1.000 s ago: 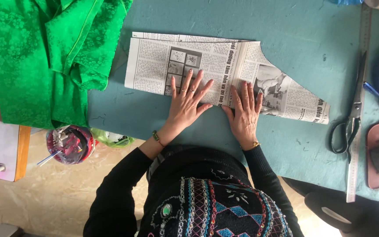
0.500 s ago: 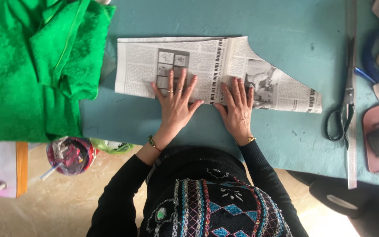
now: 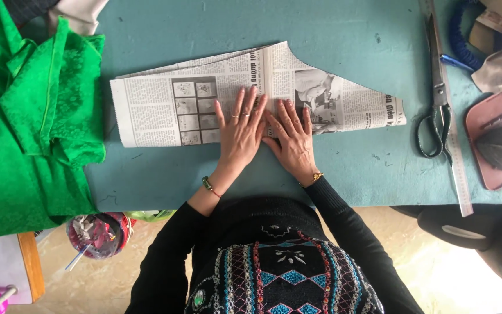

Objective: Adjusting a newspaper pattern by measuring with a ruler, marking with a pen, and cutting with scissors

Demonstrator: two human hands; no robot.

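A folded newspaper sheet (image 3: 169,110), cut to a curved pattern shape, lies flat on the teal table top (image 3: 344,35). My left hand (image 3: 240,131) presses flat on its lower middle, fingers spread, with rings and a bead bracelet at the wrist. My right hand (image 3: 291,139) lies flat just beside it, fingertips touching the paper's lower edge, a gold watch on the wrist. Neither hand grips anything. The two hands nearly touch each other.
Green patterned fabric (image 3: 24,134) is heaped over the table's left end. Black-handled scissors (image 3: 437,110) and a long ruler (image 3: 457,157) lie at the right, beside a pink tray (image 3: 483,125) with a dark object. A bin (image 3: 97,232) stands on the floor below left.
The view has shifted, so the newspaper sits lower and more to the right. My hands have drawn closer together on the paper's lower edge.
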